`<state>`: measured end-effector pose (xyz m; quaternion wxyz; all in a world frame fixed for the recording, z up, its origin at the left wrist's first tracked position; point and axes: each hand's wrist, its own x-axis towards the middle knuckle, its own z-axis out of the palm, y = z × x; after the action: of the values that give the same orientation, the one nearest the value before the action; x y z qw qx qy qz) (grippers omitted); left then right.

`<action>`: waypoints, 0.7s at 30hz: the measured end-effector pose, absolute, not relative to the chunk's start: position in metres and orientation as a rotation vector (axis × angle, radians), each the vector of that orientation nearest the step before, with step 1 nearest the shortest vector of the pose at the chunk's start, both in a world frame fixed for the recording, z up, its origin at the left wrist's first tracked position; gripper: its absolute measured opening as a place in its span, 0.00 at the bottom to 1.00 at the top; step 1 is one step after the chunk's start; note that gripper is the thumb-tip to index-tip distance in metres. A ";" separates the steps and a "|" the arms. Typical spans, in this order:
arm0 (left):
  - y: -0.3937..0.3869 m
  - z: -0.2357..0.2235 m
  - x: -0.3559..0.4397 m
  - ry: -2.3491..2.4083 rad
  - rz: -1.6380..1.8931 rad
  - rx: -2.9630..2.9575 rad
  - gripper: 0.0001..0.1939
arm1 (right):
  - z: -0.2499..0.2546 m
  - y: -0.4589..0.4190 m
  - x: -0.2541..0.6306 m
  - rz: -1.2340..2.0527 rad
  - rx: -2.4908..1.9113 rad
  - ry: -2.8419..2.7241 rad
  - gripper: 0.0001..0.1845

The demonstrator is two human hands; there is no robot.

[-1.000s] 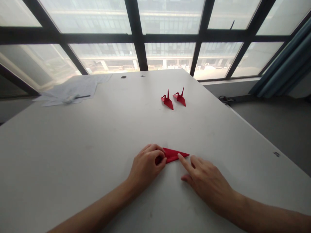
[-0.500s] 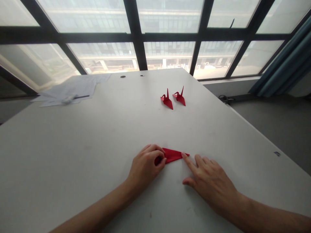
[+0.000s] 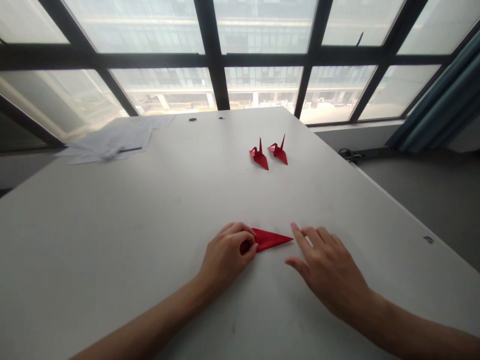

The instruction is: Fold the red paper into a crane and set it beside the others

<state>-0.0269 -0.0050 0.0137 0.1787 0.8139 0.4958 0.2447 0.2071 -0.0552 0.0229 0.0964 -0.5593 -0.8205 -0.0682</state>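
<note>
- Head view: the left hand (image 3: 225, 256) curled on the table (image 3: 112, 225), fingers pinched on the left end of the folded red paper (image 3: 270, 239).
- The paper lay flat, pointing right.
- The right hand (image 3: 330, 267) hovered just beside its tip, fingers spread, holding nothing.
- Two red cranes (image 3: 268, 152) stood farther back.

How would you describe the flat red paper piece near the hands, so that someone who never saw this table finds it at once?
Start at the white table under the big window and look at its near edge. There the left hand presses down one end of a folded red paper, with the right hand just beside its pointed tip. Unlike the two red paper cranes standing farther back, it lies flat as a long narrow triangle.
</note>
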 end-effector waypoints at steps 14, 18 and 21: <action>-0.005 0.016 -0.028 1.393 0.693 2.223 0.04 | 0.003 -0.055 0.202 -0.056 -1.248 -2.655 0.40; -0.002 0.016 -0.031 1.361 0.713 2.170 0.04 | 0.004 -0.056 0.201 -0.036 -1.261 -2.654 0.39; 0.001 0.016 -0.035 1.278 0.703 2.178 0.07 | 0.005 -0.056 0.200 -0.028 -1.274 -2.656 0.40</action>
<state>-0.0348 0.0013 0.0156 0.2573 0.8028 0.4712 0.2594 0.2005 -0.0556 0.0046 0.0977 -0.4304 -0.8973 -0.0093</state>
